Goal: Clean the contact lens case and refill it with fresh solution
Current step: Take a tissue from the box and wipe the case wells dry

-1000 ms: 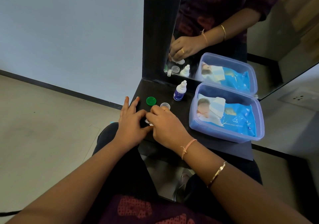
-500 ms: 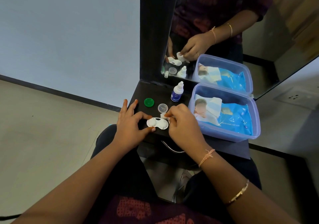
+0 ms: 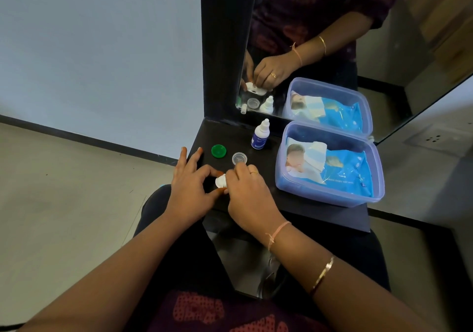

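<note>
Both hands meet over the near edge of the dark surface (image 3: pixel 320 211), and between them only a small white end of the contact lens case (image 3: pixel 220 180) shows; the rest of it is covered by the right hand (image 3: pixel 249 196). The left hand (image 3: pixel 190 189) has its thumb and forefinger curved around that white end, its other fingers spread out toward the far side, so its grip is closed on the case. The right hand lies over the case from the other side with its fingers curled down; whether they pinch the case or something on it cannot be told from this angle. In the mirror (image 3: pixel 332 50) behind, the reflection shows the white case under the fingertips, though small and unclear. Just beyond the hands lie a green cap (image 3: pixel 218 151) and a clear cap (image 3: pixel 239 158), near each other but apart, both loose on the surface. A small white solution bottle (image 3: pixel 260 134) with a blue label stands upright near the mirror. To the right sits a translucent blue box (image 3: pixel 330 198) holding a blue packet (image 3: pixel 345 173), its print too blurred to read.
</note>
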